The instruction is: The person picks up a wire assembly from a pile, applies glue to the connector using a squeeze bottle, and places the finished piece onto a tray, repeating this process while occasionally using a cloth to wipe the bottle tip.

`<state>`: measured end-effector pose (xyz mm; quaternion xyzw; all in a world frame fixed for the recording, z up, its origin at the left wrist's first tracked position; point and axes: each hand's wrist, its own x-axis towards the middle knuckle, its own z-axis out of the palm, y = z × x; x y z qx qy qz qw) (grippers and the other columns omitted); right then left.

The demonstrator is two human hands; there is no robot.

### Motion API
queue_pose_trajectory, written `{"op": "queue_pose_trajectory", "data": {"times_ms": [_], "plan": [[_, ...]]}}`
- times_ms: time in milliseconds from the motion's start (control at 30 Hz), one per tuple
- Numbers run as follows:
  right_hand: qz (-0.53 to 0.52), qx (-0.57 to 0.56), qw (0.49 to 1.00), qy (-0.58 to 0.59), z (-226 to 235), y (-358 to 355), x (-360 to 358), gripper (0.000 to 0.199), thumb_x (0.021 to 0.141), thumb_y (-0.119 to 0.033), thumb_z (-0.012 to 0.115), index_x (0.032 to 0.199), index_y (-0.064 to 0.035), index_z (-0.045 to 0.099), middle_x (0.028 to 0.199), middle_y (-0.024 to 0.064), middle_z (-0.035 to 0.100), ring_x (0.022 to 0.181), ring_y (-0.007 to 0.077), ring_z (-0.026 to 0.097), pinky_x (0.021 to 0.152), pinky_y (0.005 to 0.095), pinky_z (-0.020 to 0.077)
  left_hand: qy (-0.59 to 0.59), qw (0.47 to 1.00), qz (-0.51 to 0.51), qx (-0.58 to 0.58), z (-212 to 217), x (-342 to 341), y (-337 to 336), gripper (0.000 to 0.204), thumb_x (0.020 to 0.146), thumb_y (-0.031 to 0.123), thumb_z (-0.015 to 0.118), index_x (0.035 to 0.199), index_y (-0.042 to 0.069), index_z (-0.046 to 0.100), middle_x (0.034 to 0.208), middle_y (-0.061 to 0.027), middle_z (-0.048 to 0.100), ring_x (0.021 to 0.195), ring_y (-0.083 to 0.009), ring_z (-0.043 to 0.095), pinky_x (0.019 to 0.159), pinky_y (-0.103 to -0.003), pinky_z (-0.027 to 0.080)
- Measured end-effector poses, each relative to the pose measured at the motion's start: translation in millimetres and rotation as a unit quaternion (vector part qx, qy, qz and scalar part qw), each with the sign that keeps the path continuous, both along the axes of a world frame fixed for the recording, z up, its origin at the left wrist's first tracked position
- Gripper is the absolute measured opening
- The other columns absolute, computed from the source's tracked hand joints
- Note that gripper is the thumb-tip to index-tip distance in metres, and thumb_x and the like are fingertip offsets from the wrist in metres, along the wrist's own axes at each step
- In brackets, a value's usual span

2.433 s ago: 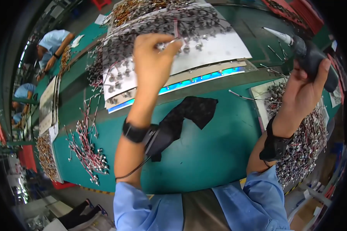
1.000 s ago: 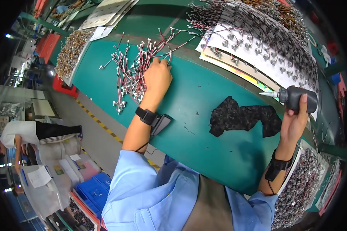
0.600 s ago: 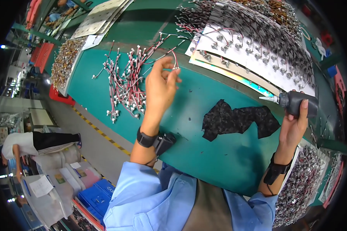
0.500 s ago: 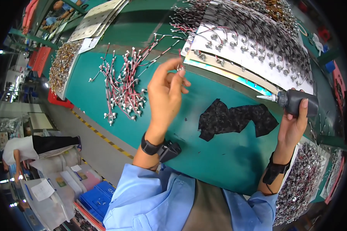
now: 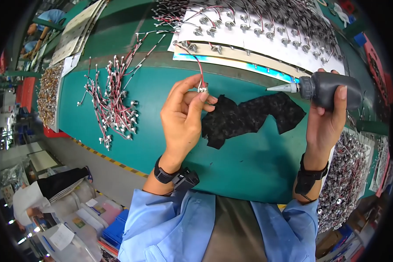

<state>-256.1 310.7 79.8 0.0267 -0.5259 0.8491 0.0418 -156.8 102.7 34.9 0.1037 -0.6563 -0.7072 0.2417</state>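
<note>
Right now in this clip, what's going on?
The person's left hand pinches a small wired metal part over the green bench. The right hand holds a dark bottle, its pale nozzle pointing left, apart from the part. A black cloth lies on the bench, with a loose pile of wired parts to the left and more on a white sheet beyond.
</note>
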Motion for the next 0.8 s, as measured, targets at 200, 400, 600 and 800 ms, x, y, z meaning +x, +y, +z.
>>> {"op": "queue_pose_trajectory", "data": {"times_ms": [200, 400, 600, 800], "plan": [[0.032, -0.002, 0.999, 0.023, -3, -3, 12, 0.051, 0.082, -0.030, 0.054, 0.116, 0.0036, 0.037, 0.112, 0.0211, 0.046, 0.068, 0.0069, 0.045, 0.059, 0.0156, 0.0366, 0.028, 0.999, -0.022, 0.022, -3, 5, 11, 0.022, 0.079, -0.008, 0.048, 0.101, -0.007, 0.050, 0.101, -0.0134, 0.048, 0.081, -0.0203, 0.059, 0.062, -0.024, 0.052], [0.080, 0.047, 0.989, 0.114, -12, -17, 31, 0.061, 0.078, -0.040, 0.056, 0.119, -0.0001, 0.036, 0.113, 0.0168, 0.047, 0.106, 0.0213, 0.045, 0.086, 0.0282, 0.0384, 0.027, 0.997, -0.030, 0.063, -5, 8, 14, 0.019, 0.077, -0.010, 0.049, 0.097, -0.008, 0.050, 0.103, -0.0142, 0.047, 0.084, -0.0221, 0.059, 0.065, -0.025, 0.052], [0.056, 0.107, 0.981, 0.150, -19, -22, 39, 0.069, 0.074, -0.047, 0.057, 0.120, -0.0021, 0.033, 0.114, 0.0148, 0.046, 0.110, 0.0254, 0.043, 0.095, 0.0370, 0.0315, 0.051, 0.996, -0.030, 0.073, -5, 9, 16, 0.017, 0.075, -0.013, 0.050, 0.092, -0.009, 0.050, 0.101, -0.0141, 0.047, 0.083, -0.0222, 0.059, 0.066, -0.026, 0.053], [0.040, 0.122, 0.974, 0.185, -21, -26, 44, 0.073, 0.071, -0.051, 0.058, 0.122, -0.0048, 0.032, 0.114, 0.0140, 0.047, 0.107, 0.0244, 0.046, 0.092, 0.0371, 0.0357, 0.039, 0.993, -0.053, 0.099, -5, 11, 17, 0.017, 0.074, -0.014, 0.050, 0.091, -0.010, 0.050, 0.100, -0.0134, 0.047, 0.082, -0.0215, 0.059, 0.065, -0.026, 0.053]]}}
